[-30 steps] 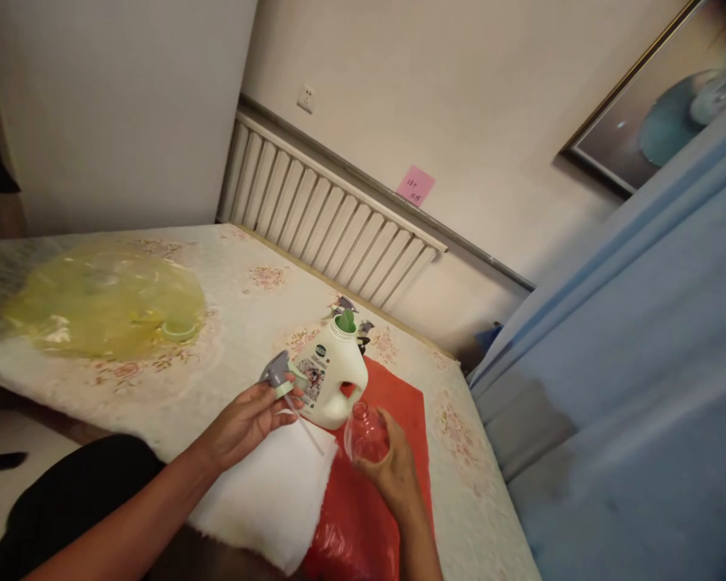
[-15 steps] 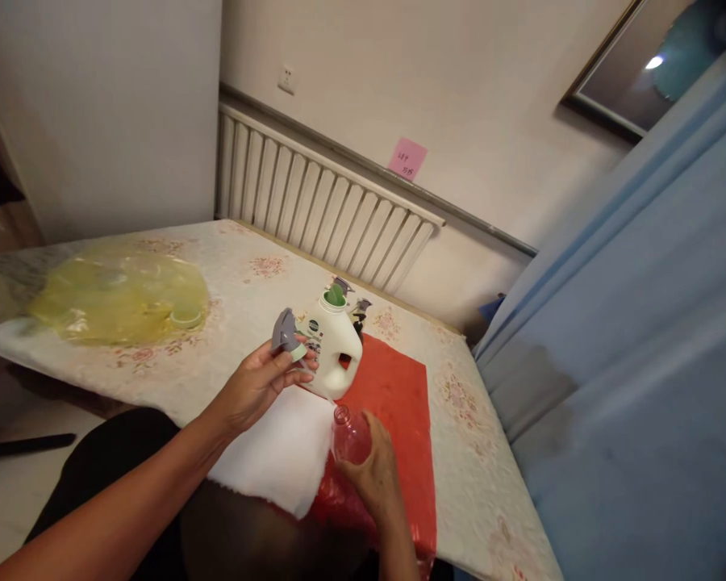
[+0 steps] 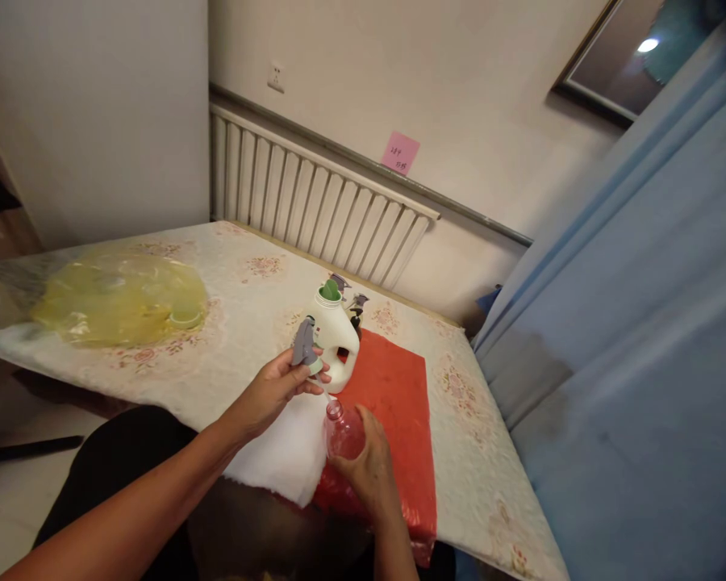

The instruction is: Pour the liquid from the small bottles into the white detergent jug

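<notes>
My left hand (image 3: 272, 391) pinches a grey spray-trigger head (image 3: 306, 349) with a pale green collar. Its thin tube slants down and reaches the mouth of a small clear bottle (image 3: 343, 432). My right hand (image 3: 366, 472) wraps round that bottle from below and holds it over a red plastic sheet (image 3: 393, 403). Just behind the spray head stands a white detergent jug (image 3: 334, 343) with an open green spout and a side handle. A white towel (image 3: 284, 448) lies under my left hand at the table's near edge.
A floral tablecloth (image 3: 242, 298) covers the table. A crumpled yellow plastic bag (image 3: 118, 294) lies at the far left. Two small grey spray heads (image 3: 349, 294) sit behind the jug. A white radiator (image 3: 315, 210) lines the wall; a blue curtain (image 3: 629, 323) hangs on the right.
My left hand carried the spray head right and down until its tube reached the bottle's mouth. My right hand stayed wrapped round the bottle. The camera view shifted slightly.
</notes>
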`<state>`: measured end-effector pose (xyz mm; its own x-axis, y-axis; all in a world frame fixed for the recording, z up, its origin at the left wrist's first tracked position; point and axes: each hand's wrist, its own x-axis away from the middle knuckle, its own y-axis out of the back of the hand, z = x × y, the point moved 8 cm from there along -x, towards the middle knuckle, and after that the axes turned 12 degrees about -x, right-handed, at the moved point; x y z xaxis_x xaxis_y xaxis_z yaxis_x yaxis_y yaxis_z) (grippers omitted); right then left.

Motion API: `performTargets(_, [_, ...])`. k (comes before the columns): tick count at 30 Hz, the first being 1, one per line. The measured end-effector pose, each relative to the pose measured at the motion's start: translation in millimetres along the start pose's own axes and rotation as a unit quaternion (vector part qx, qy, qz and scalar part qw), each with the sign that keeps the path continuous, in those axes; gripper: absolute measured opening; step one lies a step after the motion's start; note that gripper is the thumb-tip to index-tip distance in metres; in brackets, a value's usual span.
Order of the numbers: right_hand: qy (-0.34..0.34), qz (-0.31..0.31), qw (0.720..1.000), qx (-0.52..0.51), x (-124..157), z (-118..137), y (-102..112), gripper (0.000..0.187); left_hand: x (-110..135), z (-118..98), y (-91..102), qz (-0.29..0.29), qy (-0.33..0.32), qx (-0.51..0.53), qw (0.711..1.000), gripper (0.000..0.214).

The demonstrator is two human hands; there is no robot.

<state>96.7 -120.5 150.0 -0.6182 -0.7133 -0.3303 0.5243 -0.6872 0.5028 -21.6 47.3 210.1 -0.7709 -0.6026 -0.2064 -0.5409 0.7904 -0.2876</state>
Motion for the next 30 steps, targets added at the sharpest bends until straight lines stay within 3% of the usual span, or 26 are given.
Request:
performTargets(6, [-0.009,0.006,1.0,-0.017,-2,25,4,0.066,5,19,-19.2,0.057,0.013,-0.143,0.988,0.042])
performTargets(13, [-0.06,0.022,0.996,-0.062,3,13,1,0.083,9,44,-30.6,0.116,0.013,-0.215,0.97,0.04])
performTargets(19, [-0.096,0.03,0.991,-0.085,5,11,1,0.086,10,43,-35.0,0.142,-0.003,-0.27,0.952,0.038])
performTargets(24, [-0.112,0.037,0.987,-0.108,8,5,-1,0.088,10,39,-39.4,0.164,0.024,-0.26,0.951,0.041])
performTargets(30, [-0.128,0.057,0.979,-0.147,8,4,-3,0.082,7,37,-42.4,0.14,0.026,-0.21,0.967,0.038])
